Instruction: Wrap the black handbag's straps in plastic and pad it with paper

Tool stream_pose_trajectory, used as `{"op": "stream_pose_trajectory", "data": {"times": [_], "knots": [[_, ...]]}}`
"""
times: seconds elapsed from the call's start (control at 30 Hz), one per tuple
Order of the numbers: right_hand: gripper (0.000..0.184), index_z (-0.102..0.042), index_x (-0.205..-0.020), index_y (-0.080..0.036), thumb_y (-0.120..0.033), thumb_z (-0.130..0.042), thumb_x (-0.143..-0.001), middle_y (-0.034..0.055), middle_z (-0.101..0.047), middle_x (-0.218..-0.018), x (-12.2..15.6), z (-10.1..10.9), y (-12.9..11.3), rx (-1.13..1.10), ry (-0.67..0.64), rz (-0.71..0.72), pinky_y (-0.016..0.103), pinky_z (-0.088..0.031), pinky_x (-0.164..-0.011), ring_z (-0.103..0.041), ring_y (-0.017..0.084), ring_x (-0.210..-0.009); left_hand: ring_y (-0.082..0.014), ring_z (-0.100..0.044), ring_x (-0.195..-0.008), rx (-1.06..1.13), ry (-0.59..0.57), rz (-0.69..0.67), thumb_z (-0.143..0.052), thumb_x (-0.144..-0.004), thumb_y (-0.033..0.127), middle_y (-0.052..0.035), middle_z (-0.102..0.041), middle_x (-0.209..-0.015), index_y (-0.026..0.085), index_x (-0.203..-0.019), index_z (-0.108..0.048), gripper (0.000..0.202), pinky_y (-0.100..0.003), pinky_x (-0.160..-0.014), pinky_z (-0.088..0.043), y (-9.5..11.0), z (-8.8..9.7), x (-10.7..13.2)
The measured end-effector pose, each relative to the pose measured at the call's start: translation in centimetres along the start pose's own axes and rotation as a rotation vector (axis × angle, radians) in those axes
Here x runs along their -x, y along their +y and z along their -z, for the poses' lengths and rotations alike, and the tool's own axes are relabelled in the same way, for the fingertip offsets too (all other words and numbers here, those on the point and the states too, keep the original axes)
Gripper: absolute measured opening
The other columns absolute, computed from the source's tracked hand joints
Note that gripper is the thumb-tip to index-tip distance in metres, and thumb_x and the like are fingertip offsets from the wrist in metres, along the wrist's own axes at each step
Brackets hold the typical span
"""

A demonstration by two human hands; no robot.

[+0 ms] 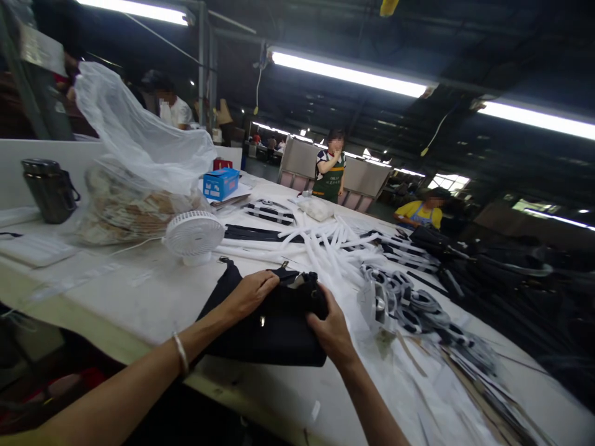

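Note:
A black bag (274, 328) lies on the white worktable (139, 291) in front of me. My left hand (251, 291) rests on its top edge, fingers curled over the opening near a metal fitting. My right hand (332, 331) grips the bag's right end, fingers wrapped round the black material. A bangle sits on my left wrist.
A small white fan (194, 235) stands left of the bag. Behind it are a large clear plastic sack (134, 167), a dark flask (49, 189) and a blue box (220, 183). White straps (325, 244), black-and-white straps and metal-ringed pieces (404, 300) cover the table beyond. Other people work at the far end.

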State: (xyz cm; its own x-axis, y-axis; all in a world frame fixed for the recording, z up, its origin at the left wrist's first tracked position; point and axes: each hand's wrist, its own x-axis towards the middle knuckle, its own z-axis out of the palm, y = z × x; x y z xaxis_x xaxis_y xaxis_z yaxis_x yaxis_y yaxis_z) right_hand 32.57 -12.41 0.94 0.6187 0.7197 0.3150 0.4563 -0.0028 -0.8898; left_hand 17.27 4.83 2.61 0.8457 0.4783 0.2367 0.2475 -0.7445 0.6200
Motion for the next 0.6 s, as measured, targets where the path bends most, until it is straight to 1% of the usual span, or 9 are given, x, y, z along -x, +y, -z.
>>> {"op": "stream_pose_trajectory", "data": {"times": [0.03,0.1,0.17,0.23,0.3,0.37,0.43,0.5,0.6], "knots": [[0.062,-0.055,-0.129,-0.023,-0.017,-0.063,-0.069,0.0059,-0.063,-0.128,0.1,0.6,-0.6,0.074,-0.014,0.098,0.046,-0.042,-0.109,-0.056,0.028,-0.122,-0.0204,-0.063,-0.095,0.084,0.056,-0.027,-0.030,-0.100,0.041,-0.0058,-0.068,-0.100,0.018,-0.102,-0.064,0.041,-0.029,-0.087,-0.047,0.7,1.2,1.0],[0.057,-0.053,-0.132,-0.023,-0.019,-0.061,-0.075,0.0063,-0.061,-0.132,0.7,1.7,-1.1,0.169,-0.048,0.215,0.047,-0.041,-0.111,-0.055,0.028,-0.125,-0.0201,-0.063,-0.097,0.225,0.132,-0.065,-0.041,-0.097,0.041,-0.0039,-0.070,-0.104,0.020,-0.107,-0.066,0.033,-0.029,-0.089,-0.046,2.4,3.4,3.0],[0.054,-0.051,-0.134,-0.025,-0.021,-0.060,-0.081,0.0068,-0.059,-0.135,1.8,2.3,-0.9,0.203,-0.078,0.254,0.047,-0.040,-0.111,-0.052,0.028,-0.128,-0.0195,-0.064,-0.094,0.299,0.108,-0.039,-0.049,-0.094,0.041,-0.0017,-0.071,-0.102,0.021,-0.109,-0.066,0.030,-0.028,-0.085,-0.048,3.9,5.0,4.7],[0.054,-0.050,-0.136,-0.026,-0.023,-0.061,-0.083,0.0067,-0.056,-0.138,3.3,2.5,-0.3,0.177,-0.104,0.230,0.048,-0.038,-0.113,-0.049,0.028,-0.131,-0.0190,-0.065,-0.091,0.315,0.043,-0.023,-0.052,-0.093,0.039,-0.0003,-0.071,-0.099,0.022,-0.109,-0.066,0.027,-0.027,-0.083,-0.049,5.2,5.6,5.9],[0.057,-0.046,-0.139,-0.028,-0.026,-0.063,-0.084,0.0060,-0.054,-0.141,5.0,2.3,0.6,0.092,-0.150,0.152,0.048,-0.037,-0.113,-0.048,0.028,-0.132,-0.0194,-0.065,-0.097,0.280,-0.002,-0.065,-0.055,-0.091,0.032,-0.0006,-0.071,-0.105,0.023,-0.112,-0.067,0.026,-0.028,-0.089,-0.048,6.1,5.0,6.4],[0.060,-0.043,-0.142,-0.030,-0.031,-0.064,-0.086,0.0053,-0.050,-0.145,6.5,1.9,1.3,-0.024,-0.215,0.084,0.046,-0.037,-0.113,-0.047,0.027,-0.134,-0.0193,-0.063,-0.106,0.240,-0.033,-0.131,-0.056,-0.091,0.027,-0.0010,-0.070,-0.115,0.024,-0.120,-0.065,0.030,-0.029,-0.097,-0.045,6.6,3.6,6.4],[0.056,-0.042,-0.143,-0.031,-0.035,-0.060,-0.090,0.0047,-0.047,-0.148,7.5,1.5,1.9,-0.129,-0.249,0.056,0.046,-0.037,-0.114,-0.044,0.026,-0.136,-0.0187,-0.062,-0.110,0.207,-0.074,-0.169,-0.057,-0.092,0.026,-0.0005,-0.069,-0.119,0.027,-0.124,-0.064,0.033,-0.029,-0.100,-0.043,6.8,2.2,6.3],[0.051,-0.044,-0.142,-0.031,-0.038,-0.056,-0.093,0.0048,-0.048,-0.148,8.0,1.2,2.4,-0.199,-0.228,0.039,0.046,-0.037,-0.114,-0.046,0.026,-0.135,-0.0192,-0.062,-0.109,0.122,-0.123,-0.177,-0.058,-0.093,0.030,-0.0003,-0.069,-0.118,0.029,-0.124,-0.064,0.032,-0.030,-0.100,-0.043,7.0,1.3,6.3],[0.046,-0.050,-0.138,-0.031,-0.040,-0.056,-0.094,0.0056,-0.055,-0.141,7.9,0.9,2.8,-0.270,-0.166,-0.001,0.046,-0.041,-0.110,-0.052,0.026,-0.129,-0.0214,-0.064,-0.103,-0.095,-0.170,-0.169,-0.058,-0.094,0.031,-0.0020,-0.069,-0.113,0.031,-0.125,-0.064,0.031,-0.033,-0.095,-0.046,7.6,1.2,6.2]]}}
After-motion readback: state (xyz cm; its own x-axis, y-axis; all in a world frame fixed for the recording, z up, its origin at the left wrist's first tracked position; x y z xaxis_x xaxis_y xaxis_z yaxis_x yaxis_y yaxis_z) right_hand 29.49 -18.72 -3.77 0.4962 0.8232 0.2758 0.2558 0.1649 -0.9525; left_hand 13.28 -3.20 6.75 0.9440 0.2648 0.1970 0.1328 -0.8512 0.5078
